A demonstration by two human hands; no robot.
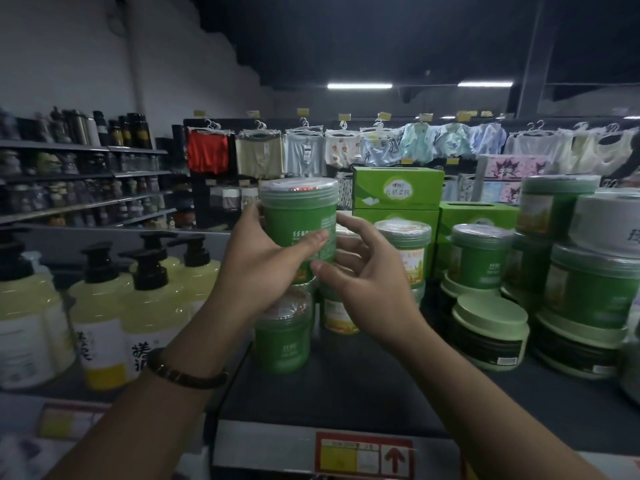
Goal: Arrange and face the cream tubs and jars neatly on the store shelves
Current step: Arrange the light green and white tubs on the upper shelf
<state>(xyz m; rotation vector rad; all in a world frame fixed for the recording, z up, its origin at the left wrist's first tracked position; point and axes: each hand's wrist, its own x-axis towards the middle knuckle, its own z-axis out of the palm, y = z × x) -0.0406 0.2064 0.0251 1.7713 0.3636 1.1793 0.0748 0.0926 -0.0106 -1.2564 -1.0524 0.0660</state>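
- The green tub (299, 223) is held up off the shelf, upright, with its clear lid on top. It sits directly above a second green tub (282, 336) that stands on the dark shelf (346, 386).
- Left hand (263, 261): I record a firm grip. The thumb lies across the tub's printed front and the fingers wrap round its left side and out of sight. The forearm rises from lower left, with a dark bracelet (183, 374) at the wrist.
- Right hand (370, 292): it cups the same tub from the right. Its fingers are curled, the thumb tip is at the tub's lower edge and a fingertip is against its right wall. The palm stands clear of the tub. The forearm enters from lower right.
- Just right of the hands is a yellow-labelled tub (405, 252), stacked on another.
- Further right are stacked green tubs and the pale-lidded jars (490, 327).
- Behind these are green boxes (398, 188), stacked.
- On the left are yellow pump bottles (104, 306), on the neighbouring shelf section.
- On the shelf's front edge there is a red-bordered price tag (363, 453).
- In the background, garments (263, 154) hang on a rack.
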